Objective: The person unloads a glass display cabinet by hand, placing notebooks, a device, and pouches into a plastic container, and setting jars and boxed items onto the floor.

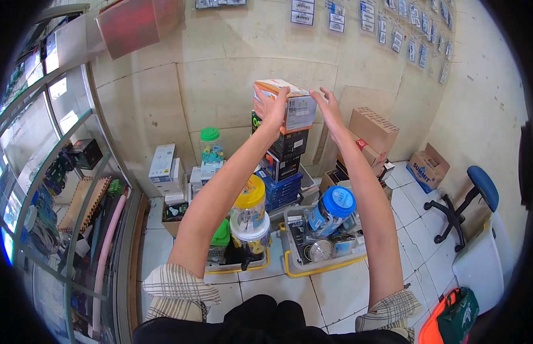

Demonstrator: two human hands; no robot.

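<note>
A white and orange cardboard box (301, 112) with handwriting on its side sits at the top of a tall stack. My left hand (270, 106) presses on its left side, fingers over the near edge. At the upper right corner, the fingers of my right hand (330, 110) touch the box, so it is between both hands. Directly beneath it are a dark box (294, 143), another black box (282, 166) and several blue boxes (282, 190). Whether the box's full weight rests on the stack, I cannot tell.
Two grey crates with yellow handles hold jars, including a yellow-lidded jar (249, 198) and a blue-lidded jar (331, 212). A glass cabinet (66, 195) stands left. Brown cartons (374, 131) and an office chair (470, 198) are to the right. Packets hang on the wall.
</note>
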